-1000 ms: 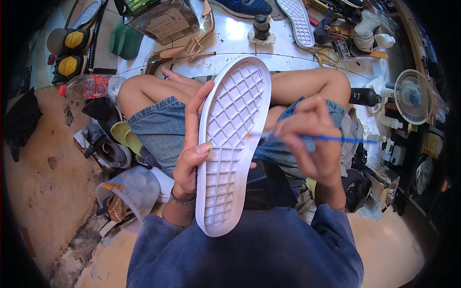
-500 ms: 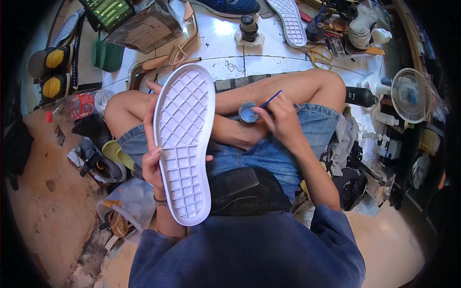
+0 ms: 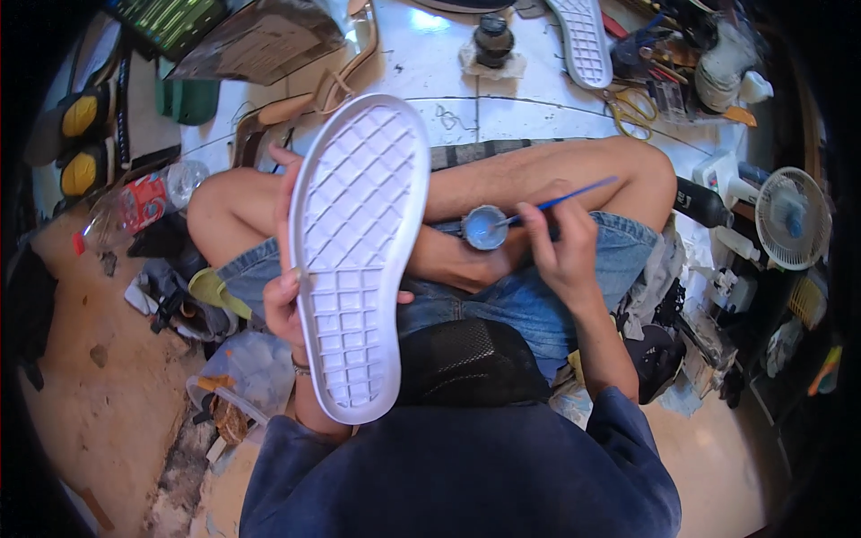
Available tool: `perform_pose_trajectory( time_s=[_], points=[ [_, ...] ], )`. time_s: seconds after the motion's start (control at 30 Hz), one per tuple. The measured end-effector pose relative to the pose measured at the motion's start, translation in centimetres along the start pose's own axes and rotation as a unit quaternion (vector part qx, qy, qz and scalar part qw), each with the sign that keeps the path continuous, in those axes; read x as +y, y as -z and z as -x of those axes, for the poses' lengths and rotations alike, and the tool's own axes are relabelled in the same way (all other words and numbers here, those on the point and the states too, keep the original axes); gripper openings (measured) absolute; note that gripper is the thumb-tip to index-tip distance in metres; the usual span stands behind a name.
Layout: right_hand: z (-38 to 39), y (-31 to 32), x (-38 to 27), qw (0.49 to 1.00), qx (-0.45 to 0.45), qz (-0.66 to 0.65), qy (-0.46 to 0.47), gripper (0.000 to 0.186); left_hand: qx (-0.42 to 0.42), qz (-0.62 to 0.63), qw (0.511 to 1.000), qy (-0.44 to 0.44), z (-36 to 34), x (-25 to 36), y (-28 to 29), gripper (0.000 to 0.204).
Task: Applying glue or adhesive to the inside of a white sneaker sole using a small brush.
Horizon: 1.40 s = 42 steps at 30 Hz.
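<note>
Nearest the camera, the person's dark blue long-sleeved top (image 3: 466, 484) is filling the lower edge, and a black mesh pouch (image 3: 471, 359) is lying in the lap just above it. The left hand (image 3: 285, 300) is closing around a white rubber shoe sole with a diamond and square tread pattern (image 3: 359, 251), fingers wrapping its left edge and the thumb showing at its right edge; the sole is standing nearly upright with the tread facing the camera, its heel near the chest and its toe pointing away. The right hand (image 3: 556, 251) is pinching a thin blue-handled brush (image 3: 560, 202) between closed fingers, and the brush tip is dipping into a small round tin of pale blue-grey paste (image 3: 486, 226) that is resting on the folded leg, over the blue denim shorts (image 3: 502, 300).

Further out, the bare knees are spreading to both sides. To the left, a crumpled clear plastic bottle with a red label (image 3: 143, 202) is lying on the dirty floor. To the right, a small white table fan (image 3: 794, 220) is standing among the clutter. Farthest off, on the white tiled floor (image 3: 529, 90), a second white sole (image 3: 581, 40), yellow-handled scissors (image 3: 635, 108) and a dark squat jar (image 3: 493, 38) are lying well apart from the hands.
</note>
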State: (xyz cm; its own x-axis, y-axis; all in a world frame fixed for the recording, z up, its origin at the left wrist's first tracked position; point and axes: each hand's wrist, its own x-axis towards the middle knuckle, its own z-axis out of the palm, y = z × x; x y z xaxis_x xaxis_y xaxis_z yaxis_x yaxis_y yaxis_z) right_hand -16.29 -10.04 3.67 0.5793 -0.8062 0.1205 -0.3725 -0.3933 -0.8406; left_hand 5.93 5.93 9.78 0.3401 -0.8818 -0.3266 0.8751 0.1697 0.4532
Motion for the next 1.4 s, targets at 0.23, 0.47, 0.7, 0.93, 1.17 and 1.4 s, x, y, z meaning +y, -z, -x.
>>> perform_pose_trajectory(
  time_s=[0.23,0.47,0.7,0.93,1.17,1.4],
  points=[
    [1.1,0.4,0.3,0.996,-0.058,0.051,-0.040,0.024,-0.062,0.199,0.973,0.098,2.4,-0.3,1.3,0.085],
    [0.0,2.9,-0.7,0.996,-0.018,-0.030,-0.084,0.023,-0.238,0.167,0.926,0.242,3.4,0.3,5.1,0.089],
    [-0.1,6.5,-9.5,0.917,0.048,-0.379,0.118,0.010,-0.030,0.202,0.965,0.167,4.8,-1.0,-4.8,0.098],
    [0.1,6.9,-10.5,0.964,-0.028,-0.089,0.247,0.012,-0.130,0.105,0.981,0.096,4.6,-1.0,-6.5,0.100],
    [0.8,7.2,-13.4,0.966,-0.027,-0.054,0.253,0.014,-0.125,0.091,0.984,0.089,4.8,-1.0,-6.5,0.101],
    [0.9,7.4,-13.6,0.963,-0.002,0.063,0.262,0.022,-0.127,0.044,0.989,0.068,4.8,-0.9,-6.2,0.098]
  ],
)
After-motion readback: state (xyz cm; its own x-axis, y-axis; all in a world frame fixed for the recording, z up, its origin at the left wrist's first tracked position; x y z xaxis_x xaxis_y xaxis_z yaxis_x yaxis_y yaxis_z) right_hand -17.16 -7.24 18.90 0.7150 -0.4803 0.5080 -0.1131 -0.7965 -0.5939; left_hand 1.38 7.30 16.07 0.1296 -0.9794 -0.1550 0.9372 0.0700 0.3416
